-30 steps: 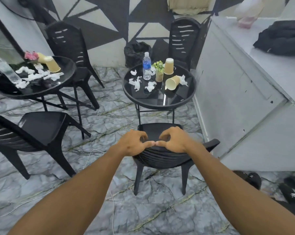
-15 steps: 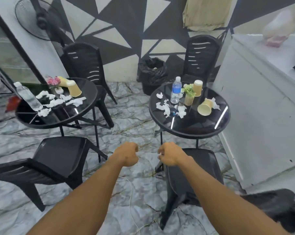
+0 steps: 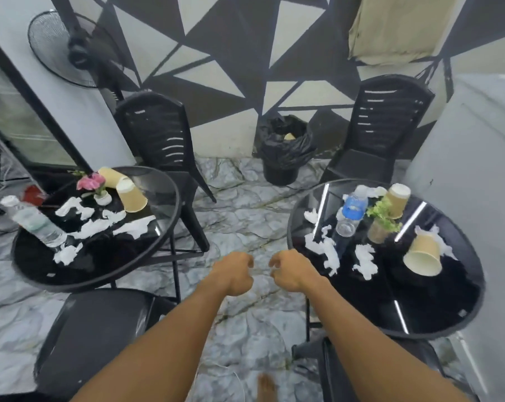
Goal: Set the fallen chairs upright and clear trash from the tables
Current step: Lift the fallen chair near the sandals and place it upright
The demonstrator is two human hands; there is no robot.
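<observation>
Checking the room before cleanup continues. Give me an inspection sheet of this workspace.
Surface: two round black tables, left table and right table, on a marble floor.
Job's things: chairs upright; lined bin against the wall.
Clutter: tissues, paper cups and bottles on both tables; small plants.
Grippers: left hand and right hand empty, fingers curled, between the tables.
Cables: thin white cord on the floor.
Surroundings: fan, patterned wall, white counter.

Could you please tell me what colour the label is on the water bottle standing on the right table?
Blue, on the water bottle; the head view shows it.
</observation>
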